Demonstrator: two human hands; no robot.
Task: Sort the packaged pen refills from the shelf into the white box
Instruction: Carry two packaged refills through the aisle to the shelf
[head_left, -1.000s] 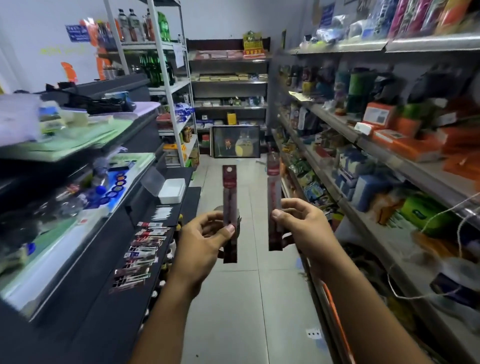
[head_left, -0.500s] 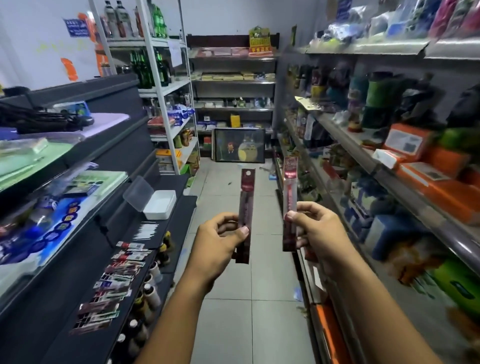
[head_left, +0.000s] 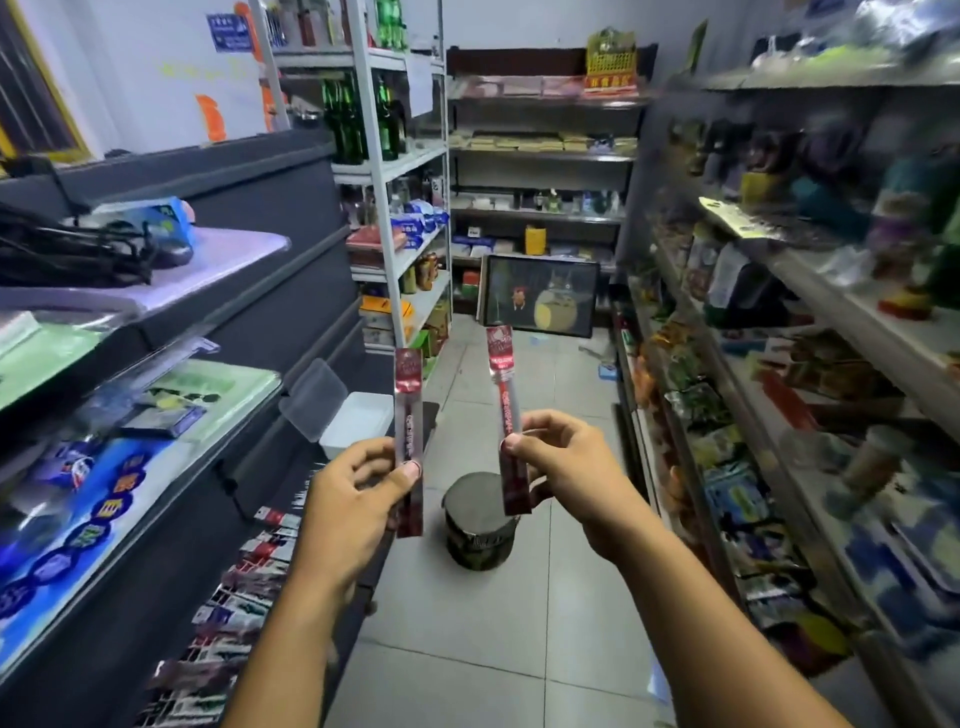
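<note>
One: Both hands have swung toward the dark shelf (head_left: 171, 597) since a moment ago. The box (head_left: 358, 423) now shows just past the left hand (head_left: 358, 488), and a drum (head_left: 480, 519) on the floor (head_left: 467, 649) has come into view between the wrists.

Two: What do the hands hold?

One: The left hand pinches the left pack (head_left: 409, 410) upright, thumb on its front. The right hand (head_left: 556, 457) pinches the right pack (head_left: 506, 395), its top tipped toward 11 o'clock. The two packs are apart, up in the air over the aisle.

Two: Which step is this?

One: Carrying, I judge. Two refills are picked and neither is in the box yet. The box sits on the shelf at 12 o'clock from the left hand, with its clear lid (head_left: 311, 400) propped open at 10 o'clock.

Two: And next?

One: Probably the left pack goes over the opening and is laid flat. The right pack then has to cross toward 10 o'clock. I cannot tell whether they fit lengthwise.

Two: Anything in the way?

One: The raised lid guards the box's left side, so coming in from the aisle looks easier. Loose packs (head_left: 244, 587) lie on the shelf at 7 o'clock from the left hand, not yet sorted. The drum stands at 6 o'clock below the right pack and only matters for the feet. A picture (head_left: 540, 296) leans at the far end at 12 o'clock.
</note>
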